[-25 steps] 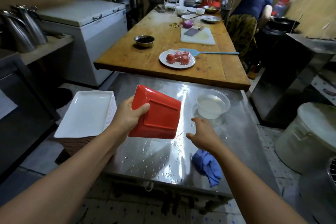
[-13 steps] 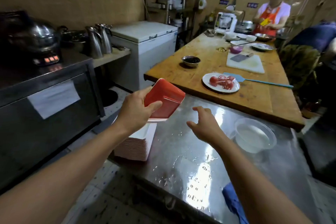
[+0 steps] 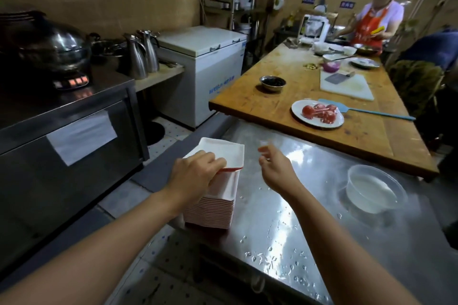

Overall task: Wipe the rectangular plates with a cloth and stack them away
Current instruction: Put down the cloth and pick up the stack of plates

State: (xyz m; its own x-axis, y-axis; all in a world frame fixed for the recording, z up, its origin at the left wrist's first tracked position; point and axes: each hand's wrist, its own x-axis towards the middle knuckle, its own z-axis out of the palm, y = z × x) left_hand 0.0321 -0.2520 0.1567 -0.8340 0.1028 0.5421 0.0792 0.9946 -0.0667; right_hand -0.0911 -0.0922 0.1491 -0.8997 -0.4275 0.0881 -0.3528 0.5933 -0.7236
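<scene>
The left hand (image 3: pixel 195 176) makes its grip on the near edge of the top plate (image 3: pixel 223 156), fingers curled over the rim, atop the stack of plates (image 3: pixel 213 208) at the steel desk's (image 3: pixel 309 218) left corner. The plate is white inside (red underneath). The right hand (image 3: pixel 277 168) hovers beside it, released, fingers loose.

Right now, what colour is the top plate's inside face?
White, with a red underside edge showing; top plate, head view.
</scene>
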